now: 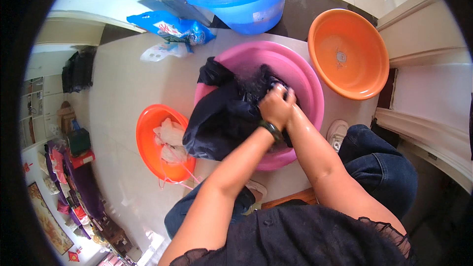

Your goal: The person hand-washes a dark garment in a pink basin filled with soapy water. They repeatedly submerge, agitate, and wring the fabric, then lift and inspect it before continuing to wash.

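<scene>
A wet dark garment (229,118) fills much of a pink plastic basin (308,77) on the floor, and part of it hangs over the left rim. My left hand (272,105), with a dark bangle (272,130) at the wrist, grips a bunched part of the cloth. Pressed close beside it, my right hand (291,99) holds the same bunch. Both hands are slightly blurred, and the fingertips are partly hidden in the fabric. Water glistens on the right forearm.
A large blue tub (247,11) stands beyond the basin, with an orange basin (349,55) at its right. On the left, an orange-red bucket (147,144) contains white cloth (173,155) and pink hangers (177,181). A blue plastic bag (177,27) lies near the doorway.
</scene>
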{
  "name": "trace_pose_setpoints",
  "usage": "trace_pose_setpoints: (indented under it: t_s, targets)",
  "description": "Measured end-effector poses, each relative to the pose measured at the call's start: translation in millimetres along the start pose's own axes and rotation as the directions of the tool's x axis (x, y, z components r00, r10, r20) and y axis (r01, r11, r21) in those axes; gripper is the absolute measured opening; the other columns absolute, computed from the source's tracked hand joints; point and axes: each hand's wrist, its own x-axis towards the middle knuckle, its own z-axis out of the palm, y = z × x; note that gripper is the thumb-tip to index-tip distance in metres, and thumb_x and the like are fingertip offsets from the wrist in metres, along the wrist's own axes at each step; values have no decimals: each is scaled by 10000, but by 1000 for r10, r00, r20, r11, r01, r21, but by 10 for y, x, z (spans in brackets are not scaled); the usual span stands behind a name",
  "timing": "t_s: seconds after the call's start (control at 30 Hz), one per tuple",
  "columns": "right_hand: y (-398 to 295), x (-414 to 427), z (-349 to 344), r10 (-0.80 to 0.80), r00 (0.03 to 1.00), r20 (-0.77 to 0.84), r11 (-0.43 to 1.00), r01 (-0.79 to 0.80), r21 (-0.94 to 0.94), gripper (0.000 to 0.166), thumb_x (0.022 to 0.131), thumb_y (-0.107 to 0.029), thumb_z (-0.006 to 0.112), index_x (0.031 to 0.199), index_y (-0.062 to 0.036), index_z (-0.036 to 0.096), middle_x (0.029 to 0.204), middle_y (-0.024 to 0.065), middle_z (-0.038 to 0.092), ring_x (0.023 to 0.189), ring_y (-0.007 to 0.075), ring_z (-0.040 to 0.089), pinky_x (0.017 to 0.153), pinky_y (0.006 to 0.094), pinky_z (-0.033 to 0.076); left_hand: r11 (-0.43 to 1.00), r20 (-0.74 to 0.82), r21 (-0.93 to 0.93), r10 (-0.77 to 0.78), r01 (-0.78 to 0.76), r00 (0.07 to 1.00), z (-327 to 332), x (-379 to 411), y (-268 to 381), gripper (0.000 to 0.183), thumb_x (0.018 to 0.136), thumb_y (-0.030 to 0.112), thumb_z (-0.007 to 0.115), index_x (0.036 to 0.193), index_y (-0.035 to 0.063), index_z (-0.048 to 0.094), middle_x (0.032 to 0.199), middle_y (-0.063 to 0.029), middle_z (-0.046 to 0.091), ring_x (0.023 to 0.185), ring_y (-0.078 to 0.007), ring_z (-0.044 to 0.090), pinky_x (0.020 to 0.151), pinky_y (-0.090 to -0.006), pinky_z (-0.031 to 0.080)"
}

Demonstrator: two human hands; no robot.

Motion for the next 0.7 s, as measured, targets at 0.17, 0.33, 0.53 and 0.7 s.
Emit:
trace_pose_setpoints:
  t_s: [0.17,0.33,0.53,0.7]
  targets:
    - [-204,-127,257,37,987,-159,920,-96,-380,643,895,-555,469,1259,-25,492,1187,134,574,1073,273,543,923,436,434,982,-166,-31,-191,188,967,77,749,-1036,628,861,600,465,901,-3,637,858,-245,635,824,-419,605,733,-444,465]
    - [-594,-13,0,-152,988,4,987,152,49,415,873,-342,514,1142,-31,570,1177,115,569,1094,266,521,956,428,408,852,143,-455,-218,260,965,49,890,-1538,604,750,465,710,1101,-10,583,1061,-215,626,1084,-320,567,912,-396,436]
    - [-457,427,-428,-143,981,-134,963,106,-248,348,826,-180,611,1132,-20,572,1120,153,605,1001,284,585,875,412,485,981,316,-80,-142,175,938,-69,708,-1356,875,654,319,812,1329,-38,385,1251,-237,526,1187,-356,493,1007,-391,383]
    - [-419,595,-486,4,984,-175,989,-30,-144,357,849,-185,603,1159,-13,563,1099,157,631,959,297,622,901,406,494,979,312,11,-198,205,929,102,884,-1467,667,744,269,737,1294,20,454,1242,-227,540,1160,-382,507,973,-417,409]
